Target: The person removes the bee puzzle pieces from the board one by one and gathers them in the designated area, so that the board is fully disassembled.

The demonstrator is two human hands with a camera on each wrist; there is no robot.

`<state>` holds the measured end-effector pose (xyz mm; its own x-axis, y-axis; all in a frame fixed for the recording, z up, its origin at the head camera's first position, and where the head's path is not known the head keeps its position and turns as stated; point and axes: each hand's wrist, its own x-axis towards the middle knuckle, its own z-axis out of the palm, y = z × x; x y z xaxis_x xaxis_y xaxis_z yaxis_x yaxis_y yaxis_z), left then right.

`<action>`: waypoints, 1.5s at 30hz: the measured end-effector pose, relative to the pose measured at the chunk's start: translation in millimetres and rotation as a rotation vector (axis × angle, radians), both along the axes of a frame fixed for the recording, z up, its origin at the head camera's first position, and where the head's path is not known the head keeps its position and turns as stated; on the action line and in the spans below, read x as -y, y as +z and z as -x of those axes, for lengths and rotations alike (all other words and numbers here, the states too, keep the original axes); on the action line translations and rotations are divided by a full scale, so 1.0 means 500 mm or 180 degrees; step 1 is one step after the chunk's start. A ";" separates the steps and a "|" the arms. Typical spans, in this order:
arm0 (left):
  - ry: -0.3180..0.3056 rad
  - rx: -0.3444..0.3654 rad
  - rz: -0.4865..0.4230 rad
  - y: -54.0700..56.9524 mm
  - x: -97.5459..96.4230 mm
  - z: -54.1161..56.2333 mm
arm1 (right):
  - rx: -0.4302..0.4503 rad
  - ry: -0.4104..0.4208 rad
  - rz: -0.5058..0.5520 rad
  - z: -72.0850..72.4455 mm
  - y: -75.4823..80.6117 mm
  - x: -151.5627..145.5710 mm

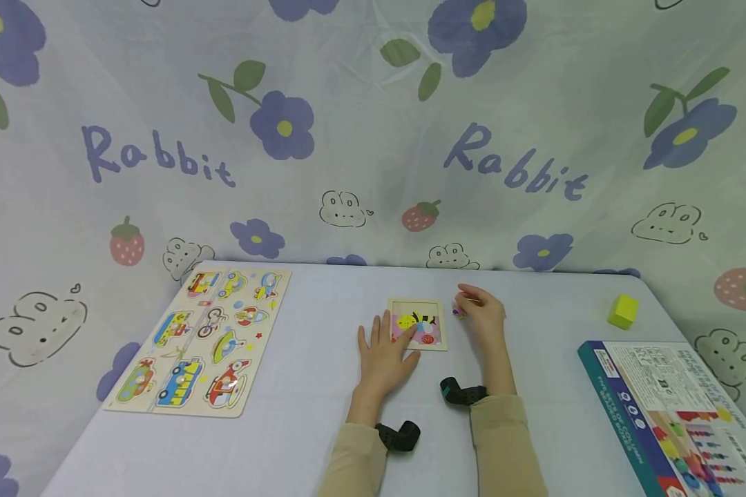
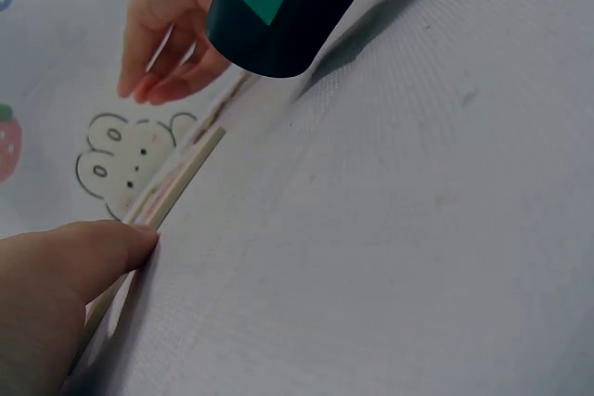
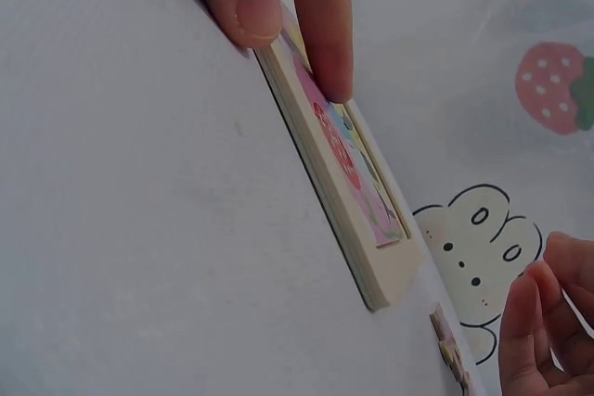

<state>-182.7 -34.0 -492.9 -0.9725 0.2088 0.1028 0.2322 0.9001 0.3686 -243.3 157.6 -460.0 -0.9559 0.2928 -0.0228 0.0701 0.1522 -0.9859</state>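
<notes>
A small square wooden jigsaw puzzle with a pink and yellow picture lies on the white table. My left hand rests against it with fingers spread; in the right wrist view its thumb is at the near edge and a finger presses on the picture. My right hand hovers to the right of the puzzle, fingers loosely bent and thumb close to them. Nothing shows between the fingertips in the right wrist view. Below that hand a loose puzzle piece lies on the table, partly cut off by the image edge.
A large wooden vehicle puzzle board lies at the left. Toward the right stand a yellow block and, nearer, a flat printed box. A patterned curtain hangs behind the table. Both wrists wear black cameras.
</notes>
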 end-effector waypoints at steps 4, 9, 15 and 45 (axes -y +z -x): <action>0.0007 0.0002 0.0020 0.000 -0.001 0.000 | -0.0013 0.0127 -0.0074 0.000 -0.003 0.004; 0.0003 0.0010 0.0069 0.000 0.001 0.000 | -0.0018 0.0354 -0.0085 -0.003 -0.001 0.015; -0.0002 -0.0034 0.0073 -0.002 0.004 -0.002 | -0.0004 0.0540 -0.0091 -0.003 -0.003 0.031; -0.0028 -0.0054 -0.0021 -0.004 0.001 0.001 | 0.0242 0.0941 -0.0361 -0.003 -0.004 0.078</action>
<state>-183.1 -34.7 -494.8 -0.9688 0.2164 0.1207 0.2463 0.8956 0.3705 -241.9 118.6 -462.0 -0.9967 0.0076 -0.0806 0.0794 0.2854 -0.9551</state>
